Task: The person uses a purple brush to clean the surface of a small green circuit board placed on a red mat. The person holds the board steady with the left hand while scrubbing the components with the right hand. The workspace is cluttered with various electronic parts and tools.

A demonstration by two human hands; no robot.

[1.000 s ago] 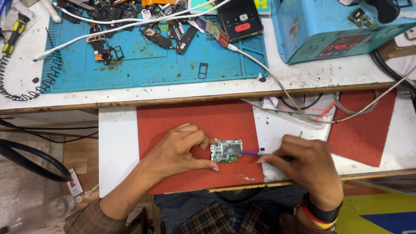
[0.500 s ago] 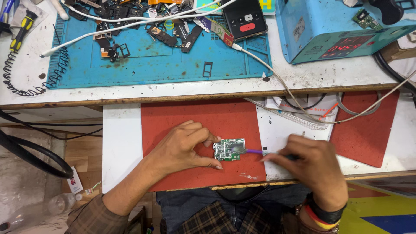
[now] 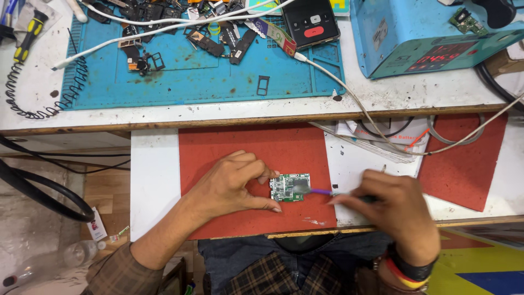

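Mat (image 3: 240, 147), red, lies under your work. Your left hand (image 3: 229, 186) pinches the green circuit board (image 3: 290, 187) flat on it by its left edge; your right hand (image 3: 396, 210) grips a purple-handled brush (image 3: 319, 192) touching the board.

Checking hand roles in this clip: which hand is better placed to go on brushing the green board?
Probably the right hand: it holds the purple brush with its tip on the circuit board. The left hand pins the board's left edge.

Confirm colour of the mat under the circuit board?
Red mat, under the green circuit board; head view.
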